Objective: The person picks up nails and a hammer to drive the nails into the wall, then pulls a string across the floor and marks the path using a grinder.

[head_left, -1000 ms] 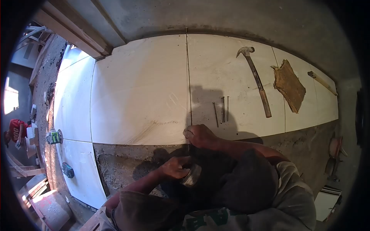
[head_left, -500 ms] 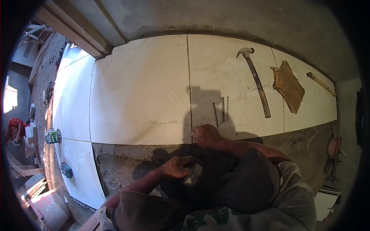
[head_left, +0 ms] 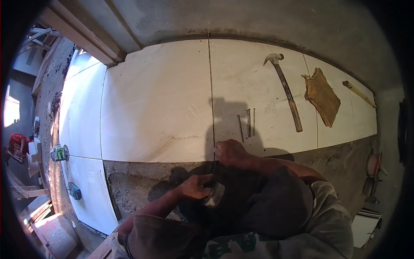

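Observation:
My left hand (head_left: 196,187) is closed around a pale round spool of string (head_left: 215,195), held low over the bare mortar bed. A thin string (head_left: 214,166) runs up from there to my right hand (head_left: 229,152). That hand has its fingers pinched together at the tile edge, where the joint between two large white tiles (head_left: 159,99) ends. Just beyond it, several long nails (head_left: 249,123) lie on the right tile. Farther right rests a claw hammer (head_left: 285,88), its head toward the wall. Shadow darkens the space between my hands.
A torn brown board piece (head_left: 322,98) and a wooden strip (head_left: 359,94) lie on the tiles at right. Two green-and-black tools (head_left: 59,153) sit at left. A person in red (head_left: 17,146) is at far left. A bucket (head_left: 56,235) stands lower left.
My left hand and the spool have shifted very slightly, and the spool is tilted a little differently. My right hand stays at the tile edge. The person in red has moved slightly.

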Demonstrator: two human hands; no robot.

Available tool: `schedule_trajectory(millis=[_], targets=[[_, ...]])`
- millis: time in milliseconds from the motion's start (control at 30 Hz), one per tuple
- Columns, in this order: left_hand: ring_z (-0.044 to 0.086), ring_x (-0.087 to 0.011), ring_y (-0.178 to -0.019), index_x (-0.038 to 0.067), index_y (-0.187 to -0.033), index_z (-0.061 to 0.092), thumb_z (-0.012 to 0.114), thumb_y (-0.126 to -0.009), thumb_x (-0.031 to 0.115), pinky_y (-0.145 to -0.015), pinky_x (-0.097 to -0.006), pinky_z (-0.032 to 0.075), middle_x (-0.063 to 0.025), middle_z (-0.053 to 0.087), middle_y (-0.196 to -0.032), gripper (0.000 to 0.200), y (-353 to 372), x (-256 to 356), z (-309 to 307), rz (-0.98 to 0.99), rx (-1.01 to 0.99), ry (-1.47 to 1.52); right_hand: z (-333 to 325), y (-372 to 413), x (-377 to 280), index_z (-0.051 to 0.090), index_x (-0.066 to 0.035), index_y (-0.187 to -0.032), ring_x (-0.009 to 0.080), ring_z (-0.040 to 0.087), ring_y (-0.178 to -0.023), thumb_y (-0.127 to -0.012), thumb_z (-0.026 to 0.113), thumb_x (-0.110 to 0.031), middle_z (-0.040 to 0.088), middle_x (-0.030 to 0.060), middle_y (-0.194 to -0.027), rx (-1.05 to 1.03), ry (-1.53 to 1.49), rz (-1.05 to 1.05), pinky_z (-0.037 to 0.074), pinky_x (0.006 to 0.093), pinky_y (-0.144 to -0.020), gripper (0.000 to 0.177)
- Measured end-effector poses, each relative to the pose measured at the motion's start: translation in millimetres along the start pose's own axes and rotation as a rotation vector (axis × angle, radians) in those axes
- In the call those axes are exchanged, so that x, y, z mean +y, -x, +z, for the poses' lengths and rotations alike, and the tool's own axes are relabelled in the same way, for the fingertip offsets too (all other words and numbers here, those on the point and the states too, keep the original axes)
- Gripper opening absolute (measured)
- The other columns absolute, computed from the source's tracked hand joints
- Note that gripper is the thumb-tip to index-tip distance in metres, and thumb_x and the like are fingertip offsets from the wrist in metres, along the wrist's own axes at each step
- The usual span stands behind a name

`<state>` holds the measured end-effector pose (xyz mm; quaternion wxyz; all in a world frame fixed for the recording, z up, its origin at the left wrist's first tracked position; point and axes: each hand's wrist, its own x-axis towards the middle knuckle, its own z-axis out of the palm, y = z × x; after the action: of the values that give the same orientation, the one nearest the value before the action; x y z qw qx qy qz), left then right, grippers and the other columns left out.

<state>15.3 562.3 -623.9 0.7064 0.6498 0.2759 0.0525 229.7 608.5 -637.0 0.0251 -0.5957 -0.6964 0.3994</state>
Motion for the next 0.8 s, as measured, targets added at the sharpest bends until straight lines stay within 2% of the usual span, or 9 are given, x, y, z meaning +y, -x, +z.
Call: schedule_trajectory(millis=[100, 233, 333, 400, 467, 533, 600, 667, 800], targets=[[0.064, -0.0331, -0.096, 0.013, -0.126, 0.056, 0.056, -0.075, 0.022, -0.084, -0.0407, 0.051, -0.016, 0.065, -0.107, 0.052, 3, -10, 2, 0.044, -0.002, -0.042, 0, 1, -1, 0.064, -0.001, -0.089, 0.04, 0.064, -0.086, -0.088, 0.053, -0.03, 0.066, 0.0233, -0.084, -0.033, 0.003, 0.026, 0.048, 0.0498, -0.08, 0.032], [0.062, -0.036, -0.096, 0.014, -0.125, 0.056, 0.057, -0.075, 0.024, -0.083, -0.042, 0.05, -0.0175, 0.062, -0.108, 0.052, 7, -12, 1, 0.006, -0.005, -0.175, -1, 0, 1, 0.064, -0.001, -0.089, 0.0404, 0.064, -0.085, -0.088, 0.053, -0.032, 0.066, 0.0237, -0.084, -0.015, -0.026, 0.032, 0.048, 0.0501, -0.08, 0.032], [0.062, -0.0355, -0.096, 0.015, -0.125, 0.056, 0.058, -0.075, 0.023, -0.082, -0.0419, 0.051, -0.0175, 0.061, -0.108, 0.05, 6, -5, -2, -0.006, 0.021, -0.221, -4, -5, 5, 0.063, -0.002, -0.086, 0.042, 0.064, -0.08, -0.089, 0.058, -0.035, 0.065, 0.0233, -0.078, 0.098, -0.034, -0.046, 0.049, 0.0496, -0.075, 0.034], [0.062, -0.0348, -0.097, 0.015, -0.124, 0.057, 0.058, -0.075, 0.022, -0.083, -0.0416, 0.051, -0.0172, 0.062, -0.107, 0.049, 7, 1, -4, -0.015, 0.024, -0.204, -23, -16, 2, 0.063, -0.003, -0.087, 0.0412, 0.063, -0.083, -0.089, 0.055, -0.032, 0.065, 0.0239, -0.081, 0.129, -0.095, 0.029, 0.048, 0.0496, -0.079, 0.03], [0.063, -0.0336, -0.097, 0.015, -0.123, 0.058, 0.057, -0.076, 0.021, -0.084, -0.0414, 0.051, -0.0163, 0.062, -0.107, 0.047, 7, 8, -6, -0.037, 0.022, -0.161, -41, -37, 16, 0.061, -0.003, -0.087, 0.041, 0.063, -0.083, -0.089, 0.055, -0.031, 0.065, 0.0223, -0.082, 0.291, -0.084, -0.049, 0.048, 0.0491, -0.077, 0.029], [0.063, -0.0333, -0.098, 0.014, -0.122, 0.059, 0.057, -0.077, 0.02, -0.085, -0.041, 0.051, -0.0159, 0.063, -0.107, 0.046, 8, 4, -8, -0.042, 0.022, -0.138, -75, -61, 18, 0.061, -0.003, -0.085, 0.0404, 0.062, -0.085, -0.089, 0.055, -0.029, 0.065, 0.0212, -0.085, 0.411, -0.092, -0.037, 0.049, 0.0486, -0.076, 0.027], [0.063, -0.0329, -0.098, 0.014, -0.121, 0.059, 0.057, -0.077, 0.019, -0.086, -0.0406, 0.051, -0.0155, 0.063, -0.107, 0.044, 8, -1, -10, -0.046, 0.027, -0.111, -95, -103, 39, 0.066, -0.004, -0.087, 0.0356, 0.064, -0.085, -0.084, 0.062, -0.028, 0.065, 0.0191, -0.088, 0.647, -0.017, -0.152, 0.05, 0.0439, -0.078, 0.025], [0.063, -0.033, -0.102, 0.014, -0.121, 0.06, 0.057, -0.076, 0.016, -0.088, -0.0401, 0.051, -0.0146, 0.063, -0.109, 0.045, 9, -3, -14, -0.028, 0.061, -0.074, -132, -130, 32, 0.068, -0.005, -0.09, 0.035, 0.064, -0.085, -0.084, 0.062, -0.028, 0.065, 0.02, -0.088, 0.605, 0.007, 0.031, 0.05, 0.0432, -0.078, 0.024], [0.061, -0.0343, -0.106, 0.015, -0.121, 0.059, 0.059, -0.075, 0.014, -0.09, -0.04, 0.05, -0.0149, 0.063, -0.112, 0.046, 9, 0, -28, 0.031, 0.076, -0.075, -165, -210, 31, 0.069, -0.005, -0.092, 0.0334, 0.064, -0.089, -0.083, 0.062, -0.028, 0.065, 0.0196, -0.096, 0.787, 0.178, 0.029, 0.051, 0.0437, -0.077, 0.025]])
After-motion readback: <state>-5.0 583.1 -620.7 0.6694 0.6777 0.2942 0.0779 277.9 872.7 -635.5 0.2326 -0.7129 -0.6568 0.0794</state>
